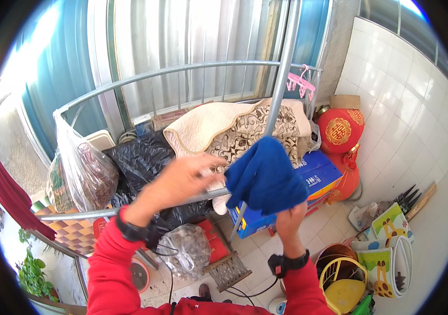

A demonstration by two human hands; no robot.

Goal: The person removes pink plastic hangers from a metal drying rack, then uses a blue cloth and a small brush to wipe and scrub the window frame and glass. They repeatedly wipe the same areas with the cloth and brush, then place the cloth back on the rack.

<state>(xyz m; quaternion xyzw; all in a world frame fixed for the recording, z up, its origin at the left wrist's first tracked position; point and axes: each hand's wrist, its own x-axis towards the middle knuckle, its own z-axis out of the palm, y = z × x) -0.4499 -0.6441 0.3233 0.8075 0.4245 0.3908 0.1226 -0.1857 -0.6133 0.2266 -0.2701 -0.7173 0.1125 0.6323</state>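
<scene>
A dark blue cloth [266, 176], bunched and folded, is in front of me at the middle right. My right hand [291, 220] grips its lower right edge with bent fingers. To the left of the cloth, my left hand [192, 176] is slightly blurred, its fingers stretched toward the cloth and nothing seen in them. The cloth hides the place where the upright metal pole [281, 73] meets the lower metal rail [103, 212]. Whether it rests on the metal or only hangs before it, I cannot tell.
Behind the rail lie a patterned quilt [239, 126], a black plastic bag [142, 157] and a blue box [316, 170]. A pink clip hanger [301, 84] hangs by the pole. At right are red lanterns [341, 128], a yellow chair [344, 294] and a rolled mat [392, 262].
</scene>
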